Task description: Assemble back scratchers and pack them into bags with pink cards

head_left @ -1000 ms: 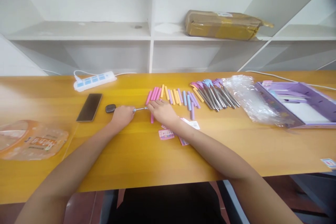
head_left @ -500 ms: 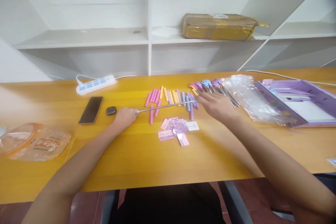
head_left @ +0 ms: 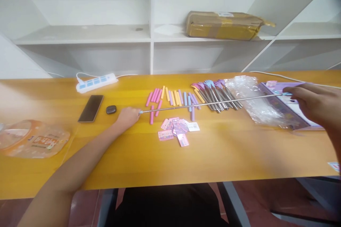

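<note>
A telescopic back scratcher (head_left: 226, 101), a thin silver rod with light-blue ends, stretches across the table between my hands. My left hand (head_left: 128, 117) is closed on its left end. At the far right, my right hand (head_left: 309, 102) grips the other end, over a purple box (head_left: 290, 117); its fingers hide that tip. Beneath the rod lie several coloured tubes (head_left: 151, 115) in pink, yellow, purple and blue. Several more back scratchers (head_left: 213, 94) with hand-shaped heads are bunched right of the tubes. Small printed cards (head_left: 165, 135) are spread in front of them.
Clear plastic wrapping (head_left: 250, 103) lies against the box. On the left are a phone (head_left: 91, 108), a small black case (head_left: 111, 109), a power strip (head_left: 96, 83) and an orange plastic bag (head_left: 39, 142). A taped carton (head_left: 223, 26) rests on the shelf behind.
My right hand has moved far to the right, from beside the tubes to over the purple box. The rod between my hands has grown much longer. My left hand stays nearly in place.
</note>
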The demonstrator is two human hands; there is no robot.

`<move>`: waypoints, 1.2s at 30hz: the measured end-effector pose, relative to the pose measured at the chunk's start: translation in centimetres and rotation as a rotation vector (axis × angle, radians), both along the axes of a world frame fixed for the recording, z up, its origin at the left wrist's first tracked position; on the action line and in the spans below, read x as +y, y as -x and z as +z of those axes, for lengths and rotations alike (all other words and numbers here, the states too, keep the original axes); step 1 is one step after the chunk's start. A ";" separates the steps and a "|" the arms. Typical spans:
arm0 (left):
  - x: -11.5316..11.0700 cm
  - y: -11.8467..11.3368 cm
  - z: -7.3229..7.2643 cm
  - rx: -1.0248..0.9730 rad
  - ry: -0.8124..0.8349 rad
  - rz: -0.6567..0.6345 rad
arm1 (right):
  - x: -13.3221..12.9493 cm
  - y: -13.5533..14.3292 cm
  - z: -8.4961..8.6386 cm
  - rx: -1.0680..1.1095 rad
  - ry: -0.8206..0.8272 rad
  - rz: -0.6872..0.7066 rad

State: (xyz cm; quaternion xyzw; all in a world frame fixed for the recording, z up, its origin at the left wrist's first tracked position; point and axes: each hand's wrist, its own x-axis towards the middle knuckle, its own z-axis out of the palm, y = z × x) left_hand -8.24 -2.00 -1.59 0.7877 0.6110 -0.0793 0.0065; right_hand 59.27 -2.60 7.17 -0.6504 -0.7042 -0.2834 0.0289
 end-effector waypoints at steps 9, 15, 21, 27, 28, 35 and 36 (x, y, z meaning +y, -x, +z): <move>-0.1 0.1 -0.2 -0.017 -0.007 0.031 | 1.8 0.4 -1.5 0.134 0.024 0.000; -0.1 -0.1 -0.5 -0.053 -0.023 0.091 | 3.1 4.4 -0.6 0.148 0.023 -0.071; -0.3 -0.7 -0.6 -0.094 -0.021 0.121 | 3.9 16.2 1.1 0.027 0.164 0.173; -0.2 0.0 -0.1 -0.090 -0.018 0.133 | 2.5 39.9 -2.6 -0.010 0.405 0.528; -0.1 0.4 0.0 -0.085 -0.016 0.132 | 2.1 43.1 -3.3 -0.002 0.416 0.556; -0.3 1.6 -0.3 -0.093 -0.040 0.136 | 0.5 48.1 -3.9 -0.020 0.485 0.540; -0.3 1.6 -0.4 -0.099 -0.045 0.131 | 0.4 47.6 -3.8 -0.034 0.517 0.533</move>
